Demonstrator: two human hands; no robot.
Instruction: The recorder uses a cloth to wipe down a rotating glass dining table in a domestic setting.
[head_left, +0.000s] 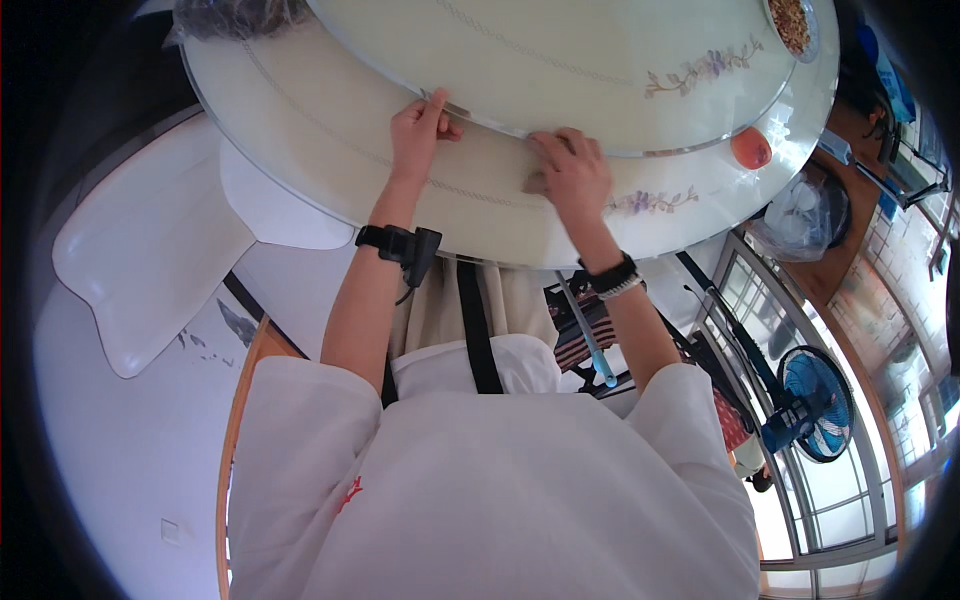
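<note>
My left hand is closed at the rim of the round glass turntable, thumb and finger pinched. A thin dark sliver shows by the fingertips; what it is I cannot make out. To its right, my right hand bends its fingers together at the same rim, slightly blurred. A small brownish patch lies under its palm side, too smeared to name. Below the turntable spreads the larger pale round tabletop, patterned with flowers and chain lines. A black strap with a small box circles my left wrist; a black band and a beaded bracelet circle the right.
A red-orange round fruit sits near the tabletop's right edge. On the turntable stands a dish of brown bits. A plastic bag lies far left. A white chair stands at left, a blue fan at right.
</note>
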